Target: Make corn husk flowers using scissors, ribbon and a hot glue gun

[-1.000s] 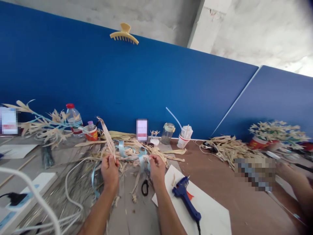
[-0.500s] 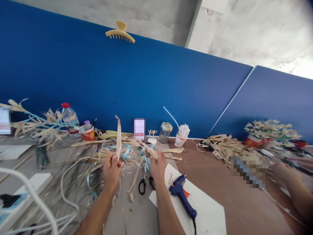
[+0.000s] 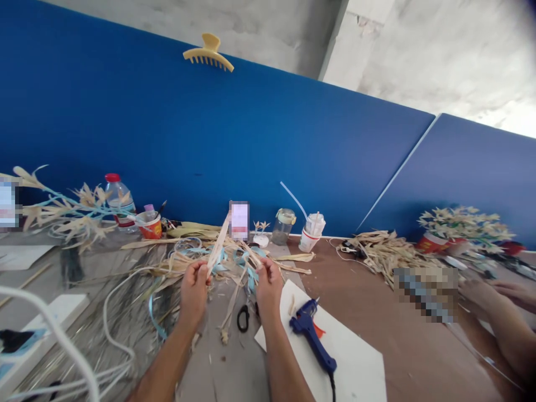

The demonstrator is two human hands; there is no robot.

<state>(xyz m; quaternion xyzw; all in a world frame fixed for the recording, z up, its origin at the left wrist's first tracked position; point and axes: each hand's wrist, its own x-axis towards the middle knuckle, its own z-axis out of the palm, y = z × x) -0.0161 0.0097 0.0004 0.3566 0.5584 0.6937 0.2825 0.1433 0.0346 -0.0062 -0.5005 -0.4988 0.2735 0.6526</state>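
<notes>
My left hand [image 3: 194,291] is closed, thumb and fingers pinching the lower end of a pale dried corn husk strip [image 3: 220,240], which slants up to the right. Beside it, my right hand [image 3: 269,287] pinches another corn husk strip [image 3: 252,254] that points up and to the left. Both hands are above a loose pile of husk strips [image 3: 184,262] and light blue ribbon [image 3: 219,260]. Black-handled scissors [image 3: 243,319] lie between my forearms, partly hidden by the right one. A blue glue gun [image 3: 313,336] rests on a white sheet [image 3: 360,365] right of my right arm.
Along the blue partition [image 3: 251,134] stand a bottle [image 3: 121,204], a red cup [image 3: 151,229], a phone [image 3: 239,221], a glass jar [image 3: 283,228] and a white cup [image 3: 309,241]. White cables [image 3: 109,321] and a power strip [image 3: 54,329] lie left. Another person's hands [image 3: 481,296] are at right.
The husk strip in my left hand has tilted from upright to leaning right. My right hand has turned slightly, its fingertips now pinching the other strip; more of the scissors is covered.
</notes>
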